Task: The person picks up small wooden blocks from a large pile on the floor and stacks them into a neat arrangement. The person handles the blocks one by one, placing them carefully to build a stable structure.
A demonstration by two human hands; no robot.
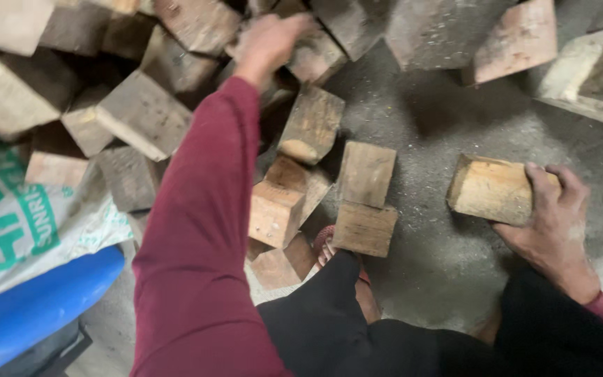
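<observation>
My left hand [268, 43], at the end of a dark red sleeve, reaches up into a heap of rough wooden blocks [144, 115] and rests on one block near the top; whether its fingers grip it is hidden by blur. My right hand [555, 223] grips the right end of a pale wooden block [490, 188] that lies on the grey floor at the right. Between the two hands lie loose blocks, among them a tilted block [311, 124] and two stacked blocks [365, 199].
A white sack with green print [15, 216] and a blue roll [36, 307] lie at the lower left. My legs in black trousers [357, 335] fill the bottom. More wood pieces [518, 42] lean at the top right. Dusty grey floor [441, 126] spreads between.
</observation>
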